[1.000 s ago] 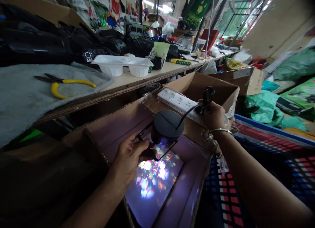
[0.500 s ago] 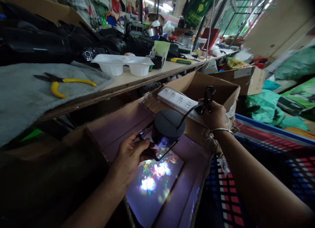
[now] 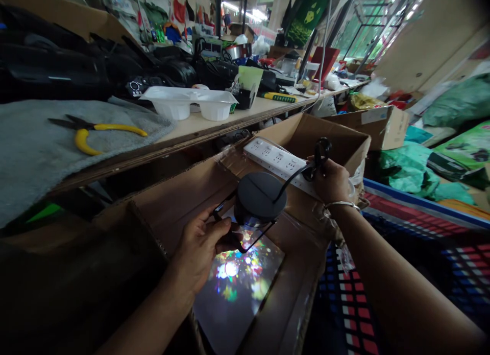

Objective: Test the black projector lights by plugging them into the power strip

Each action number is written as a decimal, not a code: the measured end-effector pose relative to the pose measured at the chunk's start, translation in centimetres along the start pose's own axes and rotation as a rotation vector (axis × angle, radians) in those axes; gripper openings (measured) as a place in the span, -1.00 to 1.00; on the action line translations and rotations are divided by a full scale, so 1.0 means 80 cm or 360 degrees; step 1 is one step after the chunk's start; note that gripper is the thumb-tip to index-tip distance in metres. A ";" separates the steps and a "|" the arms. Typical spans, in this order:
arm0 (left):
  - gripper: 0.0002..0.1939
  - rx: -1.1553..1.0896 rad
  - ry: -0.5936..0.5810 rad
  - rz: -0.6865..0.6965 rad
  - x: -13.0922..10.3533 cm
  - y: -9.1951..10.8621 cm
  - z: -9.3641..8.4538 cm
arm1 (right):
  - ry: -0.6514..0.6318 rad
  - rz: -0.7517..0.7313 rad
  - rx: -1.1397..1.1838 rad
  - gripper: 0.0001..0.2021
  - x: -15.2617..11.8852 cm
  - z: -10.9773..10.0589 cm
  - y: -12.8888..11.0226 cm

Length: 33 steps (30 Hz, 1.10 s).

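So the left hand point(image 3: 199, 247) is gripping the wire bracket of a little round black lamp point(image 3: 259, 199), holding it face-down over an open cardboard box point(image 3: 184, 202). Coloured light spots show on the box floor right under it. A black cord point(image 3: 293, 177) runs from the lamp's back up to the right hand point(image 3: 332, 181), which is clenched around the plug end right at a white power strip point(image 3: 281, 163) lying on the box flap. Up on the tabletop point(image 3: 214, 121) there's yellow-handled pliers point(image 3: 94, 133) on a grey cloth point(image 3: 38, 145) and a white plastic tray point(image 3: 189, 100).
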<state>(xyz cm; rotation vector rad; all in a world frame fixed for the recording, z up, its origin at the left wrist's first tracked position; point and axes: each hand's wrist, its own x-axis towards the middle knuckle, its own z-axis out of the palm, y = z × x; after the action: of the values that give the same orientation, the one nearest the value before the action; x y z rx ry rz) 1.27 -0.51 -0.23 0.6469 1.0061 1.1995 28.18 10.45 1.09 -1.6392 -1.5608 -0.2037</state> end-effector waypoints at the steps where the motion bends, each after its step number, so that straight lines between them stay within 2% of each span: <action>1: -0.51 -0.0002 0.0006 -0.0003 0.000 0.001 0.001 | -0.0003 0.0006 0.0003 -0.69 0.000 0.000 0.000; 12: -0.50 0.0016 0.0024 -0.0006 -0.001 0.002 0.002 | 0.0000 0.0028 -0.0010 -0.70 0.000 0.002 0.001; 18: -0.58 -0.0030 0.0018 0.0009 0.000 0.000 0.002 | -0.0012 0.0010 -0.0019 -0.69 0.000 0.001 0.001; 23: -0.52 -0.0031 0.0035 -0.0011 -0.001 0.003 0.004 | 0.0008 -0.0022 -0.0014 -0.70 0.000 0.003 0.004; 33: -0.54 -0.0024 0.0003 0.0012 -0.002 -0.001 0.001 | -0.0006 -0.0013 -0.0056 -0.68 0.000 0.000 0.003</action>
<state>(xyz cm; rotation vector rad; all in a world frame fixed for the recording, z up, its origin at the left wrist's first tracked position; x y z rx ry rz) 1.37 -0.65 -0.20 0.6383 0.9957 1.2136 28.36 10.52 1.00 -1.6618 -1.5751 -0.2335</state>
